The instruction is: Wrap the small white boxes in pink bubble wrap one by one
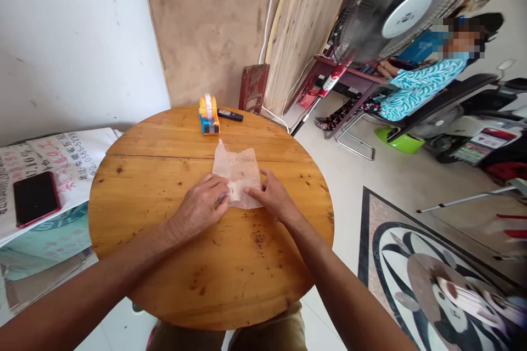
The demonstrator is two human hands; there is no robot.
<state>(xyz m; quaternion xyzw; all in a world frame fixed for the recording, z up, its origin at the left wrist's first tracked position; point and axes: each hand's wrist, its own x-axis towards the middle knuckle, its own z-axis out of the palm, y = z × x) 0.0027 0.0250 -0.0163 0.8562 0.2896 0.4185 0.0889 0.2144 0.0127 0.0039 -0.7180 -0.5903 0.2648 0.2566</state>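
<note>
The round table (230, 279) lies under both hands, bearing everything. The translucent sheet (242, 162) spreads between and beyond them, likely pressed to stay flat. The left hand (206, 198) curls at its edge, grip unclear; the right hand (275, 197) has thumb and fingers apart. Beyond the left, a tape dispenser (209, 120) stands, presumably out of the way. Between them sits a small pale piece (234, 191), perhaps centred for reach.

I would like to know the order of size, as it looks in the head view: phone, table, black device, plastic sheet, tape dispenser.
1. Table
2. Plastic sheet and phone: too alike to rank, the sheet being partly covered
3. Tape dispenser
4. Black device
</note>
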